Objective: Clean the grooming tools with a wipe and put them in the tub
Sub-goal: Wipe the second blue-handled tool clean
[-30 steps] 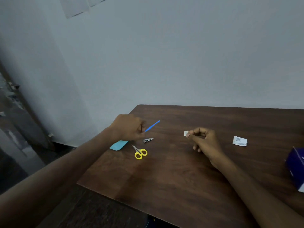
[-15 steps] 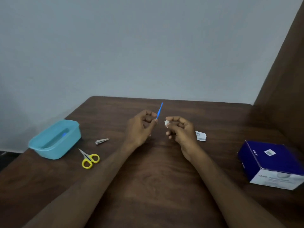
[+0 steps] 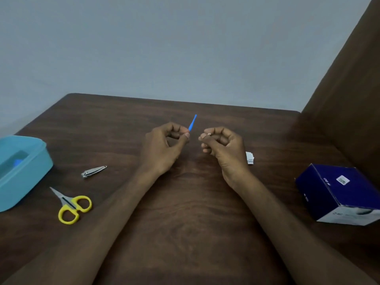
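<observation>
The left hand (image 3: 164, 149) pinches a thin blue tool (image 3: 192, 122) upright above the table (image 3: 185, 223) centre. The right hand (image 3: 223, 148) pinches a small white wipe (image 3: 209, 134) just beside it. Near the left edge lie the tub (image 3: 26, 171), nail clipper (image 3: 93, 172) and scissors (image 3: 70, 205).

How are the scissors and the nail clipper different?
The scissors have yellow plastic handle loops and grey blades; the nail clipper is all shiny metal. The scissors look bigger than the nail clipper. The scissors lie nearer the person, with the tips pointing away to the left; the nail clipper lies farther back, its thin end pointing right. Both rest flat on the table, untouched, beside the blue tub.
</observation>
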Action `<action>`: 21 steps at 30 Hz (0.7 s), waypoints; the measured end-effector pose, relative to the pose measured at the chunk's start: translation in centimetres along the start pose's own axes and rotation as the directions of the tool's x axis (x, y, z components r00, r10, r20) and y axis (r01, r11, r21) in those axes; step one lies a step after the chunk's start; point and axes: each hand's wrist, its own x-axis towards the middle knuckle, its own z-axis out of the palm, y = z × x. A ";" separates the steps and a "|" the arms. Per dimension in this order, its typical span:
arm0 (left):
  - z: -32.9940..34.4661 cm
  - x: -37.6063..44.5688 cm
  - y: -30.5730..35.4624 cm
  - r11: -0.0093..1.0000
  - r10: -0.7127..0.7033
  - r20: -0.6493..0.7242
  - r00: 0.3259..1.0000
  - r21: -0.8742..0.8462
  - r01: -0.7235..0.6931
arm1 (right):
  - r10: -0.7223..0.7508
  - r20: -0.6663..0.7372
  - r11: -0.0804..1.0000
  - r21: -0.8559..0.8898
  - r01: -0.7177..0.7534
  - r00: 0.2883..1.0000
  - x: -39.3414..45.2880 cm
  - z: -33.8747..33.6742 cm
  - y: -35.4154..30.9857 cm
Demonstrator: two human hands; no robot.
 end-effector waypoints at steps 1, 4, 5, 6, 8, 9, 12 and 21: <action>0.0 0.0 0.0 1.000 0.004 -0.001 1.000 0.012 -0.004 | 0.005 0.003 1.000 0.005 -0.005 1.000 0.0 0.0 -0.1; 0.0 0.2 0.0 0.998 0.041 0.011 0.999 0.042 -0.041 | 0.034 0.007 0.999 0.032 -0.034 0.999 0.0 0.0 -0.5; -0.1 0.2 0.1 0.997 0.050 0.012 0.999 0.054 -0.050 | 0.038 -0.002 0.999 0.035 -0.038 0.999 0.0 0.1 -0.6; -0.2 0.1 0.2 0.996 0.053 0.014 0.998 0.066 -0.054 | 0.033 -0.020 0.999 0.032 -0.033 0.999 -0.1 0.2 -0.6; -0.4 0.2 0.3 0.995 0.053 0.021 0.998 0.085 -0.055 | -0.008 -0.061 1.000 -0.010 0.008 0.998 -0.2 0.4 -0.5; -0.3 0.2 0.2 0.995 0.044 0.027 0.999 0.085 -0.047 | -0.038 -0.074 0.998 -0.049 0.034 0.997 -0.2 0.3 -0.4; -0.4 0.3 0.0 0.998 0.001 0.051 0.999 0.066 -0.004 | -0.108 -0.075 0.982 -0.163 0.095 0.991 -0.2 0.5 0.0; -0.3 0.2 0.2 0.999 -0.003 0.033 0.999 0.035 0.002 | -0.177 -0.246 0.976 -0.167 0.138 0.953 0.4 0.6 0.0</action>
